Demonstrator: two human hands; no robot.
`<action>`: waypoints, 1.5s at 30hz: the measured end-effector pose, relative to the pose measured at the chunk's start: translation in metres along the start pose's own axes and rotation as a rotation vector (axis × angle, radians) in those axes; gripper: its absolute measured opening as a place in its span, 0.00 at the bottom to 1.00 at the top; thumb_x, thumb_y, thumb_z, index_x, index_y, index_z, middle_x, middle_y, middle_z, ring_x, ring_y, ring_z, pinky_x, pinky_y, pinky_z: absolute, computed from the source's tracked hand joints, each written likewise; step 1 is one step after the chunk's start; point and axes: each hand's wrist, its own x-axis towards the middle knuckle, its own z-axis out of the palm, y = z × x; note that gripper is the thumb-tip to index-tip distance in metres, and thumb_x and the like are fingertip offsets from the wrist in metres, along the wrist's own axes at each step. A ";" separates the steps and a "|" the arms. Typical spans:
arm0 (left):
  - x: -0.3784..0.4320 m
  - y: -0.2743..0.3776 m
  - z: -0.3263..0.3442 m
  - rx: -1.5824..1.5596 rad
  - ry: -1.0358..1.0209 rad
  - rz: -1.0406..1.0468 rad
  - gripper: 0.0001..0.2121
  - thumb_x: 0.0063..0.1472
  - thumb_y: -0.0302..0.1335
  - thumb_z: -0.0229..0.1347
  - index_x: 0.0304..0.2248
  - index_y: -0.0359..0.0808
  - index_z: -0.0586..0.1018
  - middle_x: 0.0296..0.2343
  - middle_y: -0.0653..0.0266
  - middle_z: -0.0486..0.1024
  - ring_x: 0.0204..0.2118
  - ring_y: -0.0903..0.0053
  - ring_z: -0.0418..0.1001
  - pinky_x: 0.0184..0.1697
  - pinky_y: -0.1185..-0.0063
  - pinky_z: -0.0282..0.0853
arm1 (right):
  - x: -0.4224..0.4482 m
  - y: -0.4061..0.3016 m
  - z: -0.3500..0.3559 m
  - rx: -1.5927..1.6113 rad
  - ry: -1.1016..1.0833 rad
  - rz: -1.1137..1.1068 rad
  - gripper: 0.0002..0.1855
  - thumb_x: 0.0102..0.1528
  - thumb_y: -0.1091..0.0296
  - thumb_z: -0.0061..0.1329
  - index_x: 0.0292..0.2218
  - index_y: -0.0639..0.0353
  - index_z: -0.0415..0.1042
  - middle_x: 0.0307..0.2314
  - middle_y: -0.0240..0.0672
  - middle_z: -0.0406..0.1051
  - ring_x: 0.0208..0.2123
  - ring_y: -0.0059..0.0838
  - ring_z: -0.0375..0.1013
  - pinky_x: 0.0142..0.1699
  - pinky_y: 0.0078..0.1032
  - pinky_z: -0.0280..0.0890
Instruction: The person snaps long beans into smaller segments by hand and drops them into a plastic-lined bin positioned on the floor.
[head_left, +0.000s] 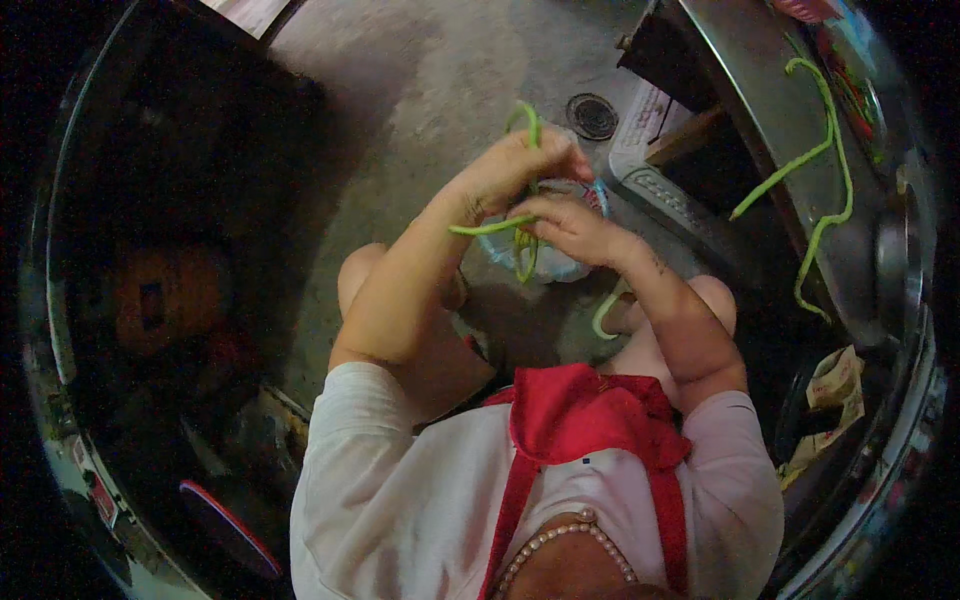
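Over a plastic-lined basin with a blue rim (487, 251), both hands work close together. My left hand (551, 154) is above, gripping a green long bean (534, 124) that loops up past the wrist. Just below it, my right hand (571, 227) has its fingers closed on bean lengths. One piece (487, 228) sticks out to the left, and a bent piece (529, 262) hangs down over the basin. The fingertips are partly hidden, so whether both hands hold the same bean is unclear. The basin's contents are mostly covered by the hands.
Long beans (841, 150) lie on a metal surface (795, 202) at the right, one end jutting past its edge. A pale curved strip (602, 319) shows beside the right knee. Ahead are a round floor drain (592, 116) and a grey plastic frame (652, 187).
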 end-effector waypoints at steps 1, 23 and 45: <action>0.002 0.002 0.000 0.034 0.049 0.055 0.16 0.56 0.39 0.47 0.35 0.33 0.70 0.32 0.60 0.71 0.35 0.73 0.69 0.41 0.74 0.63 | 0.000 0.001 -0.002 0.040 0.025 0.022 0.14 0.50 0.69 0.40 0.40 0.56 0.66 0.36 0.45 0.63 0.43 0.38 0.61 0.47 0.29 0.55; -0.001 -0.008 0.011 -0.102 0.317 0.060 0.08 0.56 0.26 0.46 0.35 0.32 0.70 0.25 0.66 0.71 0.28 0.80 0.68 0.35 0.82 0.65 | -0.003 -0.011 -0.042 -0.381 0.573 -0.080 0.09 0.46 0.70 0.48 0.30 0.64 0.67 0.26 0.39 0.65 0.25 0.33 0.66 0.29 0.23 0.61; 0.005 -0.005 0.019 0.321 0.294 0.063 0.08 0.55 0.27 0.49 0.34 0.32 0.73 0.24 0.69 0.72 0.26 0.84 0.67 0.29 0.84 0.62 | -0.016 0.036 -0.062 0.275 0.623 0.093 0.09 0.55 0.66 0.38 0.30 0.61 0.67 0.23 0.25 0.65 0.24 0.14 0.61 0.30 0.12 0.57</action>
